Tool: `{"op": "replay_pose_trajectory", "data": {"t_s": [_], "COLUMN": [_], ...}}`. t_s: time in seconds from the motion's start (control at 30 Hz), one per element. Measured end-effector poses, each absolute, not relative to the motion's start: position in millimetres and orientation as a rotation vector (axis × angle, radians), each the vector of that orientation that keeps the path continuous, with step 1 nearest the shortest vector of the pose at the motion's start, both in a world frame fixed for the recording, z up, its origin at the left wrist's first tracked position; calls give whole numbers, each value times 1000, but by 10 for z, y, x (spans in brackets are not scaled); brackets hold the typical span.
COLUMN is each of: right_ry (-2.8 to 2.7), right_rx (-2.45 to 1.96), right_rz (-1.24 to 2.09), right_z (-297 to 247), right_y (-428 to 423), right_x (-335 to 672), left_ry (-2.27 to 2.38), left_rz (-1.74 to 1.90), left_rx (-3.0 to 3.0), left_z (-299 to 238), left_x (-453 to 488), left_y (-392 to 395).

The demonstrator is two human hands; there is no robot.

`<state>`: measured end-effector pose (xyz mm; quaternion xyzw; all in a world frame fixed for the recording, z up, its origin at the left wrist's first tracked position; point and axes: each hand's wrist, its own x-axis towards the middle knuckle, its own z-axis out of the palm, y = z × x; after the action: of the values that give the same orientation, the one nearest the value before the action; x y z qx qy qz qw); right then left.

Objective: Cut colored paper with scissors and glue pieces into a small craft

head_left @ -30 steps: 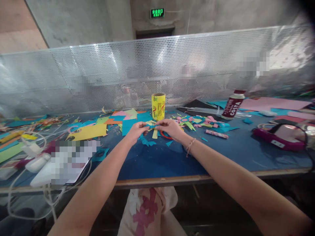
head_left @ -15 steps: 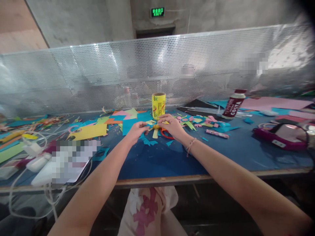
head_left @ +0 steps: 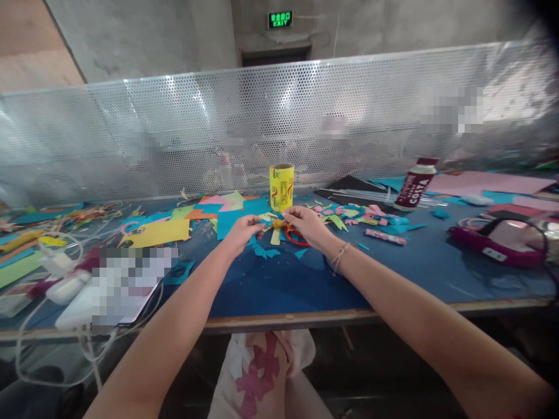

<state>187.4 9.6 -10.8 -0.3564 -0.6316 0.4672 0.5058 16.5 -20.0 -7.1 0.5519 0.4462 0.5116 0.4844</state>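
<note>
Over the middle of the table, my left hand (head_left: 243, 234) is closed in a pinch; what its fingers hold is too small to make out. Opposite it, my right hand (head_left: 309, 228) has its thumb and fingertips drawn together, their contents hidden. Between the two sets of fingertips is a small dark-yellow piece (head_left: 277, 223), its kind unclear. A pale yellow paper strip (head_left: 275, 237) hangs or lies just below it. Beside my right fingers shows a red ring-shaped handle (head_left: 295, 237), partly covered. Blue paper scraps (head_left: 261, 251) lie under my hands.
A yellow cardboard tube (head_left: 282, 187) stands behind my hands. Coloured paper (head_left: 174, 234) and cables with a phone (head_left: 144, 297) are at left. Paper cuttings (head_left: 353, 215), a brown-labelled bottle (head_left: 414, 185) and a purple strapped device (head_left: 493, 247) are at right. A perforated metal screen (head_left: 196, 134) runs behind.
My right fingertips have shifted slightly right and down, uncovering more of the dark-yellow piece. My left hand stays nearly in place.
</note>
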Motion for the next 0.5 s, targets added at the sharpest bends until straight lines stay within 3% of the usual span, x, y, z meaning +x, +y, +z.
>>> {"op": "replay_pose_trajectory", "data": {"t_s": [0.5], "right_ry": [-1627], "right_rx": [-888], "right_rz": [1135], "right_z": [-176], "right_y": [117], "right_x": [1866], "left_ry": [1039], "left_rz": [1164], "left_rx": [1423], "left_z": [-97], "left_x": [193], "left_y": [-204]}}
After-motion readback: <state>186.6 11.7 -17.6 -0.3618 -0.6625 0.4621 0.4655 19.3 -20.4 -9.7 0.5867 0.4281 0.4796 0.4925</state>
